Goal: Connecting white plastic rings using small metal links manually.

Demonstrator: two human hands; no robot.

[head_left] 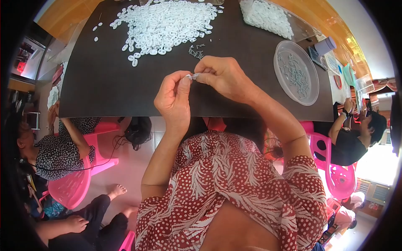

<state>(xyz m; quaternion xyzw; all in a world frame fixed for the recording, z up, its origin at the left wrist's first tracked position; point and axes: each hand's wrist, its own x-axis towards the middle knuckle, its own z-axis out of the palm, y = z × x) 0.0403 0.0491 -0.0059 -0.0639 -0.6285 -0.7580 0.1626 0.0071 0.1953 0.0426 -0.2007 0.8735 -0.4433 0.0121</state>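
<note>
My left hand (173, 97) is closed in a pinch over the dark table, with a small white plastic piece (189, 77) between thumb and forefinger. Meeting it fingertip to fingertip, my right hand (226, 77) pinches a small pale grey piece (195, 75) against the white one. Whether the two pieces are joined is too small to tell. Just beyond my right fingers lies a little heap of thin grey pins (195, 52). A large pile of white oval pieces with holes (165, 25) spreads over the far part of the table.
To the right, a round see-through tray (278, 69) holds many grey pins. A plastic bag of white pieces (266, 20) lies at the far right, near a purple-lidded container (325, 46). Other people sit left and right on pink chairs (71, 188). The table (104, 92) ends near my forearms.
</note>
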